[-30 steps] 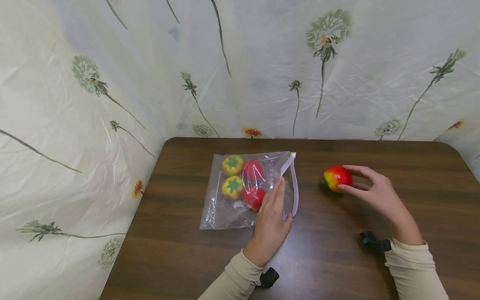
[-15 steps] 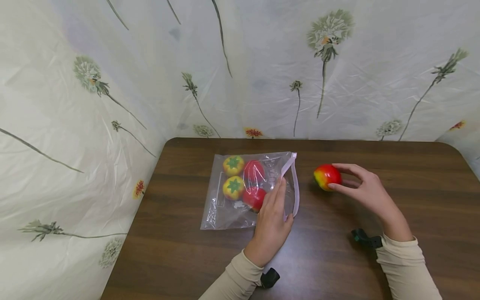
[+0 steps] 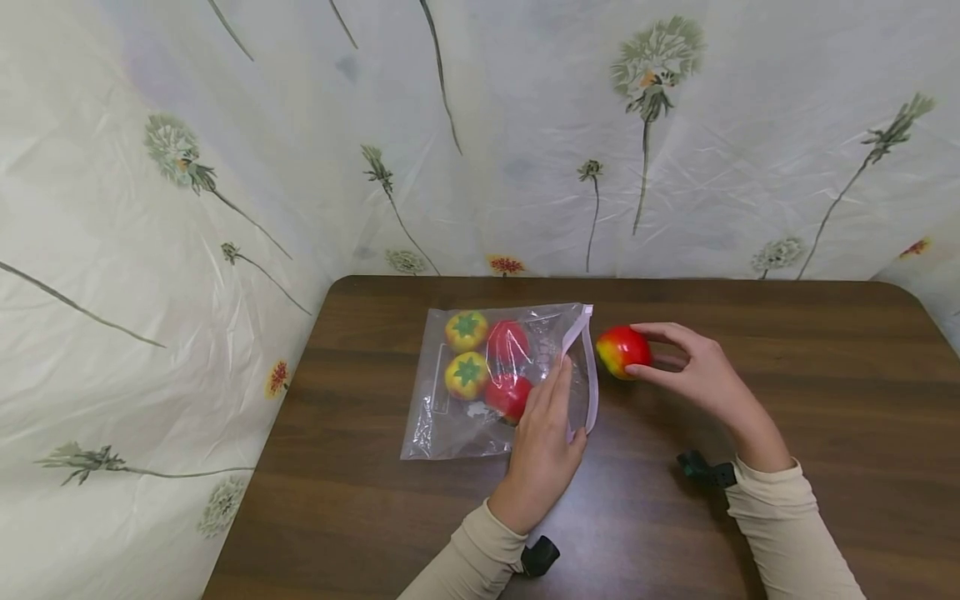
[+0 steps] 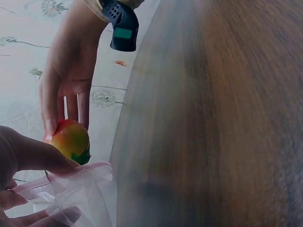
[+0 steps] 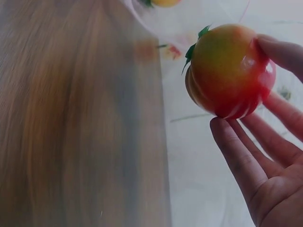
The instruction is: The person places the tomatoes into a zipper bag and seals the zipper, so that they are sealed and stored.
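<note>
A clear zip bag with a pale pink zip strip lies on the wooden table, its mouth parted toward the right. Inside are several red and yellow tomatoes with green star-shaped tops. My left hand lies over the bag's mouth end; in the left wrist view its thumb and fingers hold the bag at the pink edge. Just right of the mouth, my right hand grips another tomato between thumb and fingertips. In the right wrist view this glossy, ribbed tomato has its green top pointing away from the palm.
The dark brown table has rounded far corners. White sheeting printed with dandelions hangs behind it and along the left side. A black strap mount sits at the right wrist, and a similar black one at the left.
My right hand has carried its tomato leftward across the table, right up to the bag's mouth. The left hand and the bag have stayed where they were.
</note>
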`<control>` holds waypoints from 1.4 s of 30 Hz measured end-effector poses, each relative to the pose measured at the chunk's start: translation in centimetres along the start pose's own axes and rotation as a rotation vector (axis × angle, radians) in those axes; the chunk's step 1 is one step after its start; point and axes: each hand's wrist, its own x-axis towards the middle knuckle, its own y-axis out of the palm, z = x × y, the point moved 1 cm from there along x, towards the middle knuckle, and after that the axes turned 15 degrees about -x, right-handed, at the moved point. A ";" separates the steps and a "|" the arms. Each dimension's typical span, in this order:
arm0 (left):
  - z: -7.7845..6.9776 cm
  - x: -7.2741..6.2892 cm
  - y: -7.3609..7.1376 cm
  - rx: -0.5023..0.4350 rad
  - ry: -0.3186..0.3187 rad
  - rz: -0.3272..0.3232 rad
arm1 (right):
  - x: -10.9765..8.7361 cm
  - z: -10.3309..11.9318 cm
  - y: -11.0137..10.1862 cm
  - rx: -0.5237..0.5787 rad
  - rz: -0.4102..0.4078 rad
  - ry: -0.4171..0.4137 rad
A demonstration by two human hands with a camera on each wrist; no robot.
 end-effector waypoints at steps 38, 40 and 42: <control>0.2 0.2 -0.2 -0.014 0.013 -0.001 | 3.4 3.5 4.5 0.107 0.152 -0.004; 0.2 0.2 -0.2 -0.012 0.010 0.000 | 3.4 3.6 4.6 0.113 0.149 -0.012; 0.2 0.2 -0.1 -0.013 0.007 -0.001 | 3.5 3.5 4.7 0.114 0.146 -0.020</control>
